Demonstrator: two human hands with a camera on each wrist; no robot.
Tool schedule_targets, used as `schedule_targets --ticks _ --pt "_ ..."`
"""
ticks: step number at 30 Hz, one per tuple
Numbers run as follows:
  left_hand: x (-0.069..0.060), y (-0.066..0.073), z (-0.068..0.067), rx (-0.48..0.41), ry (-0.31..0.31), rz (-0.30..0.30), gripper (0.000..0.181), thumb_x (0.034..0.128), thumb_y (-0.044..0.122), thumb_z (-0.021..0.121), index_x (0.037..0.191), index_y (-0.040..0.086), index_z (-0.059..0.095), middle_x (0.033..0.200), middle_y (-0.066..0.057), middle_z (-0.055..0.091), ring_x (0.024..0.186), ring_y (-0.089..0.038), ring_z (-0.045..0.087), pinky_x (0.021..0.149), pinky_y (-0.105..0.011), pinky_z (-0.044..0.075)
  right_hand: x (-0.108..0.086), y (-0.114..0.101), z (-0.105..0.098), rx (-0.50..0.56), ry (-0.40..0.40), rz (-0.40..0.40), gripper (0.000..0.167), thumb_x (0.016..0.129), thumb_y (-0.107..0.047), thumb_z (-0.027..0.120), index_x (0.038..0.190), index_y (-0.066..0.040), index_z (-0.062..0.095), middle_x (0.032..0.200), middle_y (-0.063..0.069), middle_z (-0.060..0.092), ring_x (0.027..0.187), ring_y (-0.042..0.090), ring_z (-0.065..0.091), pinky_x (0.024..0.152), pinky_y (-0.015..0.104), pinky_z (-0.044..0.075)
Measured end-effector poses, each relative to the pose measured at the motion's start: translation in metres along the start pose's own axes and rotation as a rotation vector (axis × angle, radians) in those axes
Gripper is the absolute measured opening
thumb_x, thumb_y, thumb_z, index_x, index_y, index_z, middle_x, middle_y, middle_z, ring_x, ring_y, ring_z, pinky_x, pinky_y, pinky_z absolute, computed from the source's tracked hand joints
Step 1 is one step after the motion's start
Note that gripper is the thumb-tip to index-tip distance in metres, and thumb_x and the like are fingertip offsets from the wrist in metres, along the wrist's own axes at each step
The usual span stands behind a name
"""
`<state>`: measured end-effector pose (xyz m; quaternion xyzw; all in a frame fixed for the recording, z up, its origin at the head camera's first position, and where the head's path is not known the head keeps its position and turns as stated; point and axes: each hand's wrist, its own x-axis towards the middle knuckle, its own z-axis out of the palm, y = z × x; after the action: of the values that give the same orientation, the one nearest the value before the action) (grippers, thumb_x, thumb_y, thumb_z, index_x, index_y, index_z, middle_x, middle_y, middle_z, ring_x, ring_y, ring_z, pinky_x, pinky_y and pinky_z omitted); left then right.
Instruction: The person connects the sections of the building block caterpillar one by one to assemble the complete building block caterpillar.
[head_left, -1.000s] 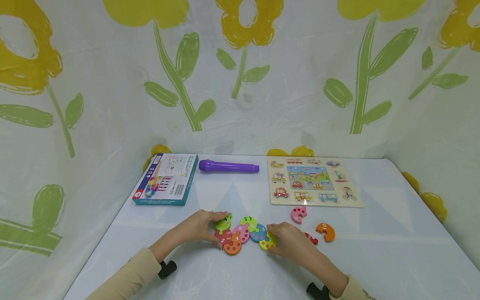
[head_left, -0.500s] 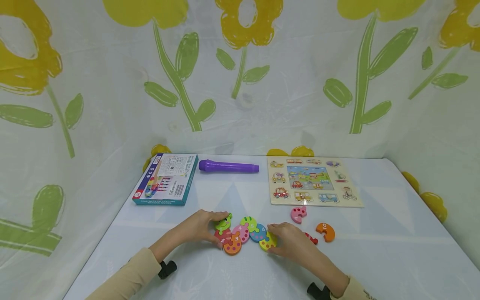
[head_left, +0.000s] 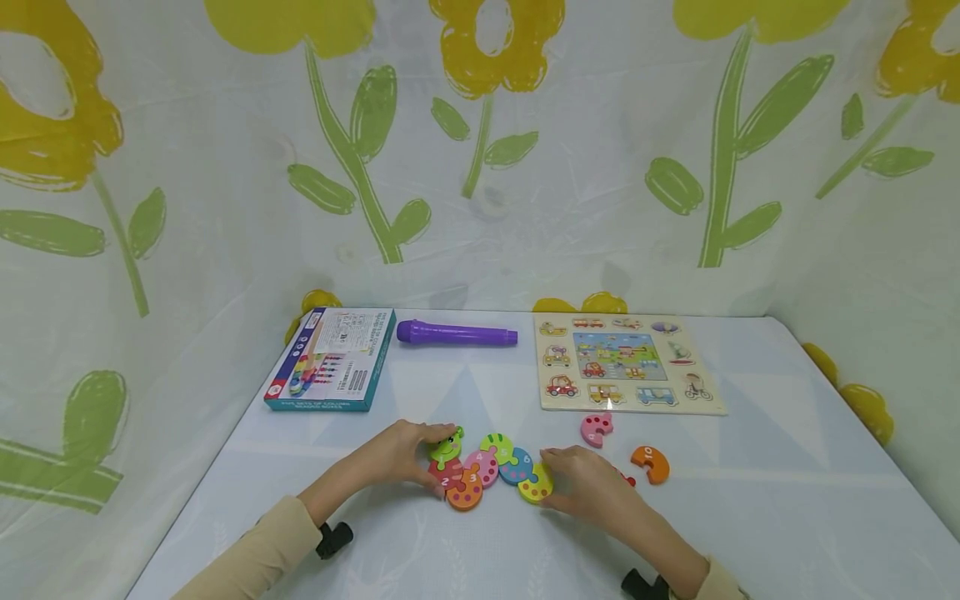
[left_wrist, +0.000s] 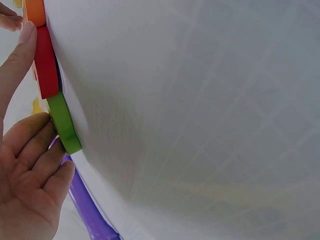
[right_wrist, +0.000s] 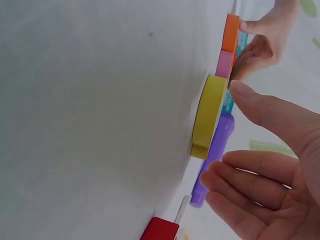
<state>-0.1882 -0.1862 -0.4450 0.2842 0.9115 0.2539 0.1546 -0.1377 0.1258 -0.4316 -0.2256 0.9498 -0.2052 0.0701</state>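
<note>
A number caterpillar puzzle lies on the table in the head view: a green smiling head [head_left: 447, 448], then joined red, orange, pink, green and blue pieces, ending in a yellow piece [head_left: 536, 484]. My left hand [head_left: 405, 452] grips its left end; in the left wrist view the thumb is against the red piece [left_wrist: 46, 62] and the fingers are at the green head [left_wrist: 64, 121]. Beside the yellow end, my right hand [head_left: 592, 489] has thumb and fingers spread. In the right wrist view its fingers stand off the yellow piece [right_wrist: 207, 117], with the thumb tip close to it.
Loose pink [head_left: 597, 430] and orange [head_left: 651, 464] puzzle pieces lie right of the chain; a red piece [head_left: 630, 479] is mostly hidden behind the right hand. Farther back are a boxed set [head_left: 333, 358], a purple toy microphone [head_left: 457, 333] and a vehicle puzzle board [head_left: 628, 362].
My right hand has shifted slightly right, easing off the yellow piece and covering more of the loose red piece. The left hand and the joined chain stay in place.
</note>
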Motion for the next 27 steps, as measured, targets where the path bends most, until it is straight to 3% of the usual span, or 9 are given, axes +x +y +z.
schedule_targets --ticks 5,14,18,20,22,24,27 --pt "-0.001 0.0 0.0 0.0 0.004 0.012 0.09 0.0658 0.049 0.084 0.141 0.012 0.05 0.142 -0.002 0.051 0.132 -0.022 0.045 0.105 -0.041 0.041 -0.005 0.007 -0.002 -0.016 0.032 -0.034 0.055 0.072 -0.027 0.086 0.118 -0.002 0.068 0.118 0.011 0.068 0.109 0.029 0.062 0.088 0.042 0.054" --pt "-0.001 0.0 0.0 -0.001 0.001 0.004 0.09 0.0661 0.048 0.084 0.141 0.012 0.05 0.142 -0.002 0.05 0.132 -0.023 0.045 0.106 -0.041 0.04 -0.016 0.015 -0.007 0.013 0.037 0.018 0.057 0.07 -0.027 0.087 0.118 -0.001 0.068 0.117 0.011 0.068 0.109 0.029 0.062 0.09 0.043 0.053" --pt "-0.002 0.0 0.0 -0.002 0.002 0.006 0.089 0.0664 0.047 0.084 0.141 0.012 0.05 0.142 -0.003 0.05 0.132 -0.024 0.045 0.106 -0.042 0.041 -0.021 0.018 -0.01 0.026 0.049 0.039 0.057 0.069 -0.027 0.087 0.118 -0.003 0.069 0.117 0.008 0.068 0.088 0.019 0.063 0.074 0.031 0.057" --pt "-0.002 0.0 -0.001 -0.004 0.002 0.007 0.089 0.0664 0.047 0.084 0.141 0.012 0.05 0.142 -0.003 0.05 0.133 -0.023 0.045 0.106 -0.041 0.04 -0.023 0.021 -0.011 0.02 0.057 0.052 0.057 0.069 -0.028 0.088 0.117 -0.004 0.069 0.116 0.006 0.069 0.087 0.018 0.062 0.074 0.029 0.057" --pt "-0.002 0.0 -0.001 -0.005 0.003 0.009 0.09 0.0663 0.047 0.084 0.141 0.011 0.05 0.142 -0.003 0.05 0.133 -0.023 0.045 0.106 -0.042 0.04 -0.026 0.024 -0.011 0.029 0.059 0.075 0.057 0.068 -0.029 0.088 0.117 -0.004 0.07 0.115 0.005 0.069 0.089 0.019 0.062 0.076 0.032 0.057" --pt "-0.002 0.0 -0.001 -0.003 0.004 0.011 0.09 0.0662 0.048 0.084 0.141 0.011 0.05 0.142 -0.003 0.05 0.132 -0.023 0.045 0.106 -0.042 0.04 -0.029 0.028 -0.012 0.024 0.061 0.095 0.058 0.068 -0.03 0.088 0.117 -0.005 0.07 0.115 0.004 0.069 0.103 0.023 0.062 0.086 0.037 0.056" --pt "-0.002 0.0 0.0 0.002 0.008 0.015 0.09 0.0659 0.048 0.084 0.141 0.012 0.051 0.142 -0.003 0.051 0.132 -0.024 0.045 0.105 -0.042 0.041 -0.033 0.033 -0.014 0.036 0.073 0.119 0.058 0.067 -0.029 0.089 0.117 -0.006 0.07 0.114 0.005 0.069 0.107 0.026 0.062 0.086 0.04 0.056"
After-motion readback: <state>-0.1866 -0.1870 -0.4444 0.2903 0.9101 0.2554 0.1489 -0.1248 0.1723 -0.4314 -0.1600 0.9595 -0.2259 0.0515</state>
